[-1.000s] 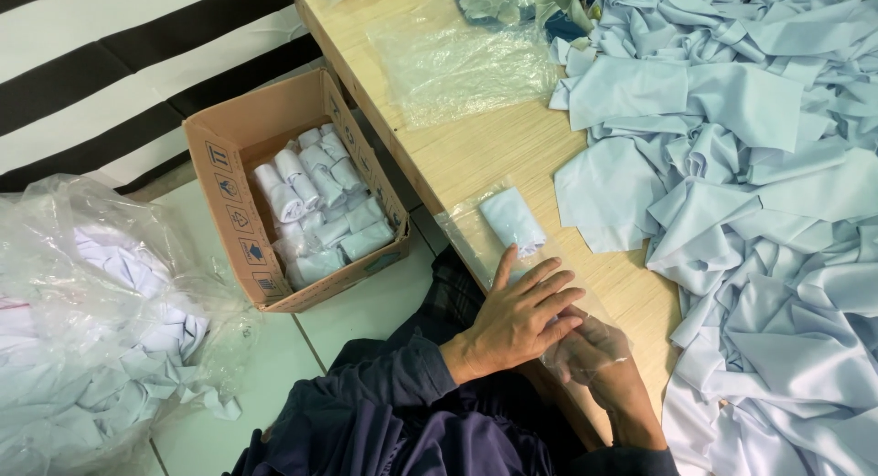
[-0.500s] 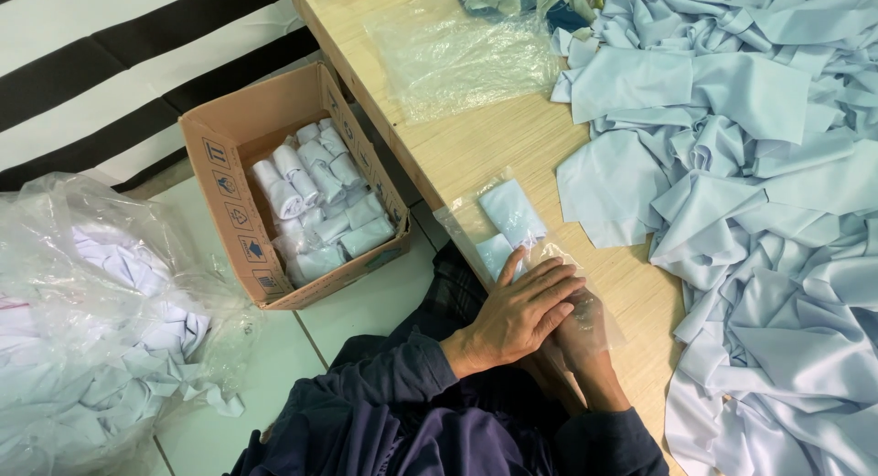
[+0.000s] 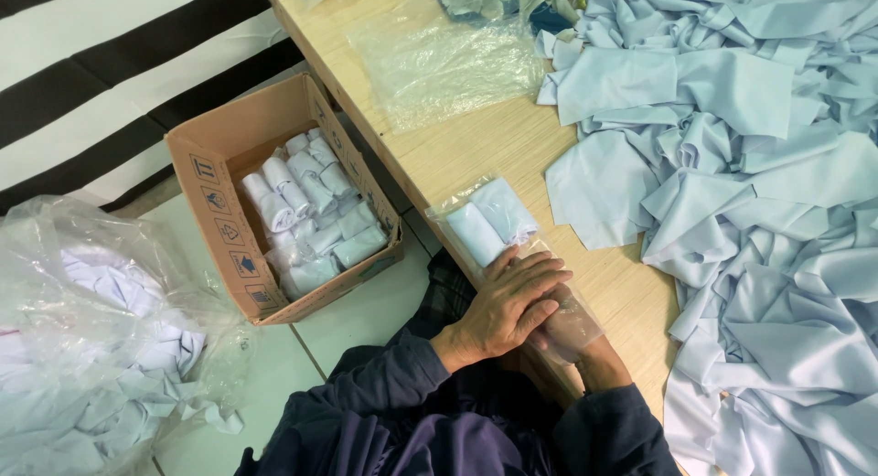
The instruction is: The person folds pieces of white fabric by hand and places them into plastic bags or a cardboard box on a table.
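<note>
On the floor at far left, a crumpled clear plastic sack of pale cloth [image 3: 91, 348], then an open brown cardboard box [image 3: 215, 197] of rolled white bundles. At the wooden table [image 3: 476, 147] edge, left hand [image 3: 503, 307] lies flat, fingers extended, pressing a clear plastic bag holding two folded pale-blue cloths [image 3: 489, 224]; right hand [image 3: 562, 320] sits inside the bag, grip unclear. Rightward, heaped pale-blue fabric [image 3: 750, 165].

We are counting two hands, the left hand [image 3: 498, 307] and the right hand [image 3: 567, 320]; two folded pale blue cloths [image 3: 489, 222] in one clear bag [image 3: 457, 206]; one cardboard box [image 3: 215, 188] holding more than a dozen rolled bundles [image 3: 311, 206]; one flat clear bag stack [image 3: 439, 60]; one large plastic sack [image 3: 87, 339]; one bench [image 3: 498, 147].
</note>
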